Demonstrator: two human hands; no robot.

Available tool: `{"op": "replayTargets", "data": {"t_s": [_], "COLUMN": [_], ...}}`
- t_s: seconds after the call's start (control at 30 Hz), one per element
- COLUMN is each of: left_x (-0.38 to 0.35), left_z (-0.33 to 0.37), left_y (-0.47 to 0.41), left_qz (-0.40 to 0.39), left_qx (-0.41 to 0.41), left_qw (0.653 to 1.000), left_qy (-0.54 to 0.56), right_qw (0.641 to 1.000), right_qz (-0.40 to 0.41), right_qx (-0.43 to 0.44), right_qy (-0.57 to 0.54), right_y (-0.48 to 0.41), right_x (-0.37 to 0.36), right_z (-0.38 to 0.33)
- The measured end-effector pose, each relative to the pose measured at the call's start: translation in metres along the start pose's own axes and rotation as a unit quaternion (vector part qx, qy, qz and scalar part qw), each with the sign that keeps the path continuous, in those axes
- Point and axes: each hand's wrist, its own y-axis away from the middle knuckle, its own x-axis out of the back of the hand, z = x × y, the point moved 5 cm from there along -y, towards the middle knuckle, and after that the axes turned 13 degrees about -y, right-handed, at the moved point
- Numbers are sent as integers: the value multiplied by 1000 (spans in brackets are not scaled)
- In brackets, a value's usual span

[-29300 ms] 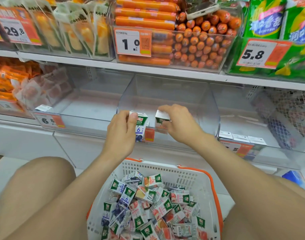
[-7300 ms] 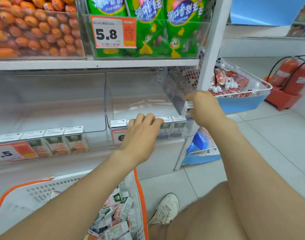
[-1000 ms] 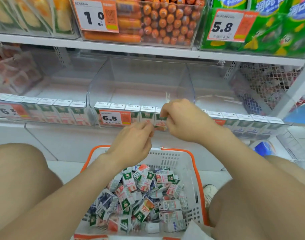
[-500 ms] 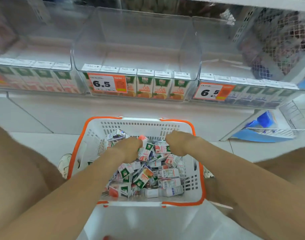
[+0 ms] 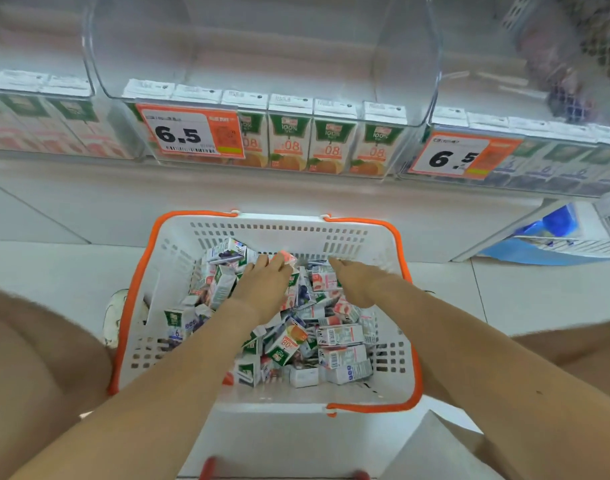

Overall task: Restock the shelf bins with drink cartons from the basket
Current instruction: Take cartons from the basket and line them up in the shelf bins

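Shelf bins [image 5: 414,81] of clear plastic run along the top, the middle one fronted by a row of upright orange-juice cartons [image 5: 333,143]. Below, a white basket [image 5: 279,233] with orange rim holds loose drink cartons [image 5: 341,355]. Left hand [image 5: 262,289] lies palm-down on the pile, fingers around a carton; right hand [image 5: 359,282] rests beside it, grip unclear.

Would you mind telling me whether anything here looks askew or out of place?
Only the basket looks untidy: its cartons lie jumbled at all angles, flavours mixed. The middle bin holds one neat upright front row, with the space behind it unfilled. Nothing looks spilled or damaged.
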Motion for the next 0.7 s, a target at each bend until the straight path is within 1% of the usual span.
{"op": "replayTargets", "data": {"t_s": [0.1,0.2,0.27,0.37,0.47,0.53,0.6,0.7], "left_x": [5,6,2,-1,-5,-7,-5,19], "left_z": [-7,-12,-14,-14,-10,-9,-14,-30], "left_y": [3,8,10,11,12,13,15,22], "left_qz": [14,9,6,-4,-36,-51,-54,-24], "left_qx": [21,45,68,79,77,78,87,89], "left_qw": [994,984,978,969,962,963,958,937], "left_qy": [105,172,198,234,259,254,268,337], "right_qw": [996,994,996,994,984,975,967,954], "right_qz": [64,81,83,100,119,136,149,177], "right_qx": [10,12,18,40,65,75,81,114], "right_qy": [57,65,40,-34,-112,-160,-192,-213], "right_y": [-2,8,11,15,21,30,40,60], "right_x": [-5,-7,-11,-3,15,28,42,65], "right_z": [-8,-19,-22,-23,-21,-22,-25,-40]}}
